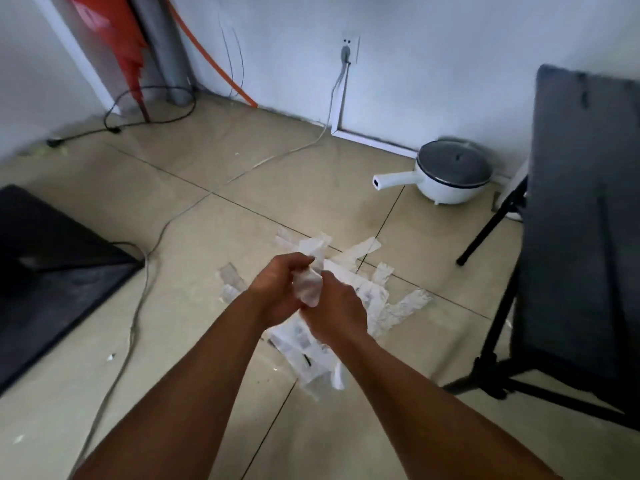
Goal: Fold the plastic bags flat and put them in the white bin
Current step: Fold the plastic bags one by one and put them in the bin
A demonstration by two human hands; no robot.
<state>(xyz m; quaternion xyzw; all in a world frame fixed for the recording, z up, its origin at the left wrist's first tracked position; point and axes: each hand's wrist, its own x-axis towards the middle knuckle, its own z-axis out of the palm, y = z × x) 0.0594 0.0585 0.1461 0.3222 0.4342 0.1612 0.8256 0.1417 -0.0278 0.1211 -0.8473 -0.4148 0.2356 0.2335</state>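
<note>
1. My left hand (277,289) and right hand (341,313) meet above the floor (242,174), fingers curled round one clear plastic bag (308,287) between them.
2. It looks bunched rather than flat, though blur leaves me unsure.
3. The other plastic bags (374,299) lie heaped mid-floor, beneath my hands.
4. A white electric pot (450,178) stands by the floor's far edge.

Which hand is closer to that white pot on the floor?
Right. The white pot stands ahead and to the right of the right hand; the left hand is beside it, farther left. Both grip a plastic bag.
</note>
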